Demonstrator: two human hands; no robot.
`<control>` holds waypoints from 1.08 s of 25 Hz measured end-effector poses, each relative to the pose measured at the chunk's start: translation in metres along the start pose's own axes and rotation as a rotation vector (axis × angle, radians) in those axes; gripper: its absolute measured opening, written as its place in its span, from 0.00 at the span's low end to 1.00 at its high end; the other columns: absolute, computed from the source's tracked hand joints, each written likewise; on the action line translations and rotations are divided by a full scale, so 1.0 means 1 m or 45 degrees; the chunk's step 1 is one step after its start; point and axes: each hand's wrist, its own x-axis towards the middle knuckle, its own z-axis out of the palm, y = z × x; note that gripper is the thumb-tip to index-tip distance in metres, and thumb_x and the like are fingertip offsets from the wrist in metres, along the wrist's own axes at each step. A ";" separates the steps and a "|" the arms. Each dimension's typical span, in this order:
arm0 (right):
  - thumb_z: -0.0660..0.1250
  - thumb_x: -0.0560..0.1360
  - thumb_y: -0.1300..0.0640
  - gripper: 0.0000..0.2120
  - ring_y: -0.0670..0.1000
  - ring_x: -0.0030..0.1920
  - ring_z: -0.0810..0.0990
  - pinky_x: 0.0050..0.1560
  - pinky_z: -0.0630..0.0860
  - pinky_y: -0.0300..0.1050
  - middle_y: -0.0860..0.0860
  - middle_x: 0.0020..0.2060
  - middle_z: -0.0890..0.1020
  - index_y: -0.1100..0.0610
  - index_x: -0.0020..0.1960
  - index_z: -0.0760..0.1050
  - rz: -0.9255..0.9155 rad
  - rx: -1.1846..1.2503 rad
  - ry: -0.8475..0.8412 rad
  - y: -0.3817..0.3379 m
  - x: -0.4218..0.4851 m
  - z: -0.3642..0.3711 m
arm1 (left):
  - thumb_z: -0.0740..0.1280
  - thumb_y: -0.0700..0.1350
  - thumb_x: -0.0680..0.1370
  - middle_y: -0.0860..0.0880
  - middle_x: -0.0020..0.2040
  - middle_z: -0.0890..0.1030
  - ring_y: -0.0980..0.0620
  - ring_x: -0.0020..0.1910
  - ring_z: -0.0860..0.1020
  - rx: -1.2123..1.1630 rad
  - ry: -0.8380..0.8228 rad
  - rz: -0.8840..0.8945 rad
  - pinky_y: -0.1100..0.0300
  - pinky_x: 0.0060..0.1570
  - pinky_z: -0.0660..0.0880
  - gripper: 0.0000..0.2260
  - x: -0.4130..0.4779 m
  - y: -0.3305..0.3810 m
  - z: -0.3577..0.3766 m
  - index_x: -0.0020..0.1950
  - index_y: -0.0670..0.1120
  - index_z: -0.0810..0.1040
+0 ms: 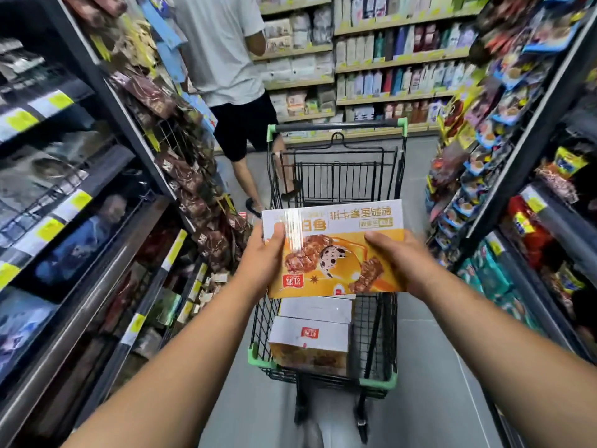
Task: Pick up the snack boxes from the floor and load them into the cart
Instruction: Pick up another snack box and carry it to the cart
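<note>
I hold an orange and white snack box (pixel 332 250) flat over the basket of a black wire cart (pixel 387 318) with green corners. My left hand (pixel 263 257) grips the box's left edge, thumb on top. My right hand (pixel 400 257) grips its right edge. Two more snack boxes lie inside the cart below it: one with a red logo (pixel 308 345) near me and a white one (pixel 315 308) just behind it, partly hidden by the held box.
A person in a white shirt and black shorts (pixel 232 76) stands beyond the cart on the left. Stocked shelves (pixel 97 205) line the aisle's left side, and more shelves (pixel 517 189) line its right. Grey floor (pixel 429 367) runs beside the cart.
</note>
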 end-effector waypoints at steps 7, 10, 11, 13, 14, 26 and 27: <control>0.76 0.69 0.58 0.23 0.57 0.47 0.85 0.52 0.81 0.58 0.55 0.52 0.85 0.52 0.62 0.72 0.183 0.044 0.198 0.061 0.100 0.034 | 0.63 0.48 0.82 0.47 0.56 0.84 0.49 0.56 0.82 -0.003 -0.191 -0.195 0.52 0.58 0.78 0.12 0.112 -0.057 -0.007 0.65 0.48 0.75; 0.76 0.70 0.57 0.24 0.55 0.44 0.86 0.47 0.83 0.55 0.54 0.51 0.84 0.52 0.62 0.70 0.243 0.072 0.221 0.072 0.140 0.044 | 0.60 0.42 0.83 0.51 0.49 0.86 0.55 0.48 0.84 -0.073 -0.245 -0.264 0.63 0.45 0.79 0.10 0.159 -0.067 -0.002 0.62 0.47 0.76; 0.76 0.70 0.56 0.23 0.54 0.43 0.86 0.44 0.83 0.52 0.54 0.51 0.84 0.52 0.61 0.71 0.245 0.072 0.239 0.073 0.157 0.046 | 0.60 0.42 0.83 0.52 0.48 0.86 0.56 0.47 0.84 -0.090 -0.238 -0.279 0.64 0.43 0.79 0.09 0.175 -0.070 -0.001 0.60 0.47 0.76; 0.78 0.68 0.55 0.25 0.55 0.45 0.86 0.46 0.83 0.55 0.54 0.52 0.84 0.51 0.60 0.71 0.248 0.083 0.243 0.076 0.190 0.048 | 0.60 0.43 0.83 0.51 0.50 0.86 0.54 0.50 0.83 -0.090 -0.222 -0.292 0.62 0.45 0.79 0.09 0.205 -0.079 0.003 0.61 0.48 0.76; 0.79 0.66 0.54 0.27 0.57 0.46 0.86 0.49 0.82 0.60 0.54 0.53 0.84 0.49 0.61 0.71 0.257 0.087 0.235 0.078 0.208 0.048 | 0.60 0.43 0.83 0.50 0.52 0.85 0.53 0.50 0.83 -0.095 -0.208 -0.286 0.62 0.46 0.79 0.10 0.218 -0.083 0.006 0.62 0.49 0.75; 0.81 0.60 0.46 0.40 0.56 0.52 0.84 0.51 0.81 0.63 0.50 0.54 0.84 0.44 0.68 0.68 0.106 -0.074 0.100 0.130 0.363 0.037 | 0.61 0.41 0.83 0.56 0.50 0.81 0.64 0.45 0.81 -0.069 0.073 -0.083 0.72 0.40 0.75 0.10 0.334 -0.175 0.046 0.63 0.49 0.73; 0.81 0.62 0.48 0.39 0.56 0.52 0.84 0.49 0.82 0.61 0.50 0.54 0.84 0.46 0.68 0.68 0.087 -0.087 0.081 0.134 0.372 0.037 | 0.60 0.41 0.83 0.56 0.51 0.81 0.64 0.46 0.81 -0.076 0.086 -0.072 0.73 0.39 0.75 0.11 0.341 -0.184 0.048 0.65 0.48 0.72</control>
